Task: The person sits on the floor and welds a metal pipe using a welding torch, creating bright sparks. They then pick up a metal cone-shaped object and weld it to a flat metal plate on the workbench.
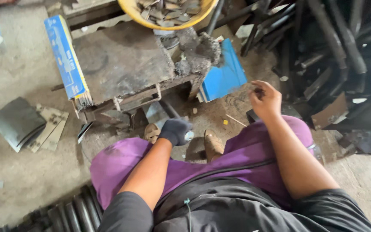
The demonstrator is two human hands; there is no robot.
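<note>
I sit low with purple trousers [121,163] over my knees. My left hand [174,130] wears a dark glove and is closed around a small pale cylindrical thing [189,135] between my feet. My right hand [265,99] is bare and raised over my right knee, its fingers pinched on a small dark bit. In front of me stands a low, rusty metal work table [121,64] crusted with slag. A blue box of welding rods [67,60] leans on the table's left edge, its open end showing rod tips.
A yellow bowl [168,13] of metal scraps rests at the table's far edge. A blue box [224,75] lies right of the table. Dark metal tubes [336,43] pile up at right. Grey plates [20,122] lie on the concrete floor at left, pipes [71,212] beside my left leg.
</note>
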